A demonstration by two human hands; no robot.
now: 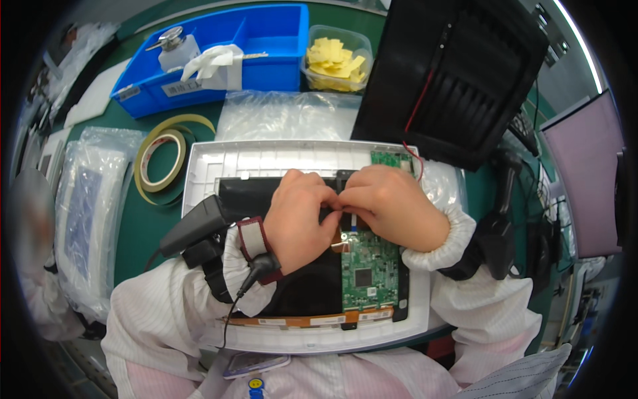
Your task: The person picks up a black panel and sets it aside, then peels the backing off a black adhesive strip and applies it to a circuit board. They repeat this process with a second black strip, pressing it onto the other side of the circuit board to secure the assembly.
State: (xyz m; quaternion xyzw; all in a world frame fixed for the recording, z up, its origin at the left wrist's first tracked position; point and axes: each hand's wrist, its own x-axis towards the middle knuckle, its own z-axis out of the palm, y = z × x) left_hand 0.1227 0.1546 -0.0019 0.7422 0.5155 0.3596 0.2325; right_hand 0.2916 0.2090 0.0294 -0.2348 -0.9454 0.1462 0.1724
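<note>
A white plastic housing [199, 174] lies in front of me, with a black panel [302, 292] and a green circuit board [382, 269] inside it. Both my hands meet over the upper part of the panel. The fingertips of my left hand [299, 218] are pinched against those of my right hand [393, 205]. Whatever they grip is small and hidden by the fingers. Just below the fingertips, a short white ribbon cable with a blue end [353, 225] runs to the board. An orange flex strip [299, 321] edges the panel's near side. A smaller green board [391, 159] shows beyond my right hand.
A blue divided bin [276, 73] with a pump bottle [178, 52] stands at the back, beside a tub of yellow pieces [335, 60]. A black cover [458, 80] with a red wire leans at back right. Tape rolls [161, 159] and a bagged panel [83, 213] lie left.
</note>
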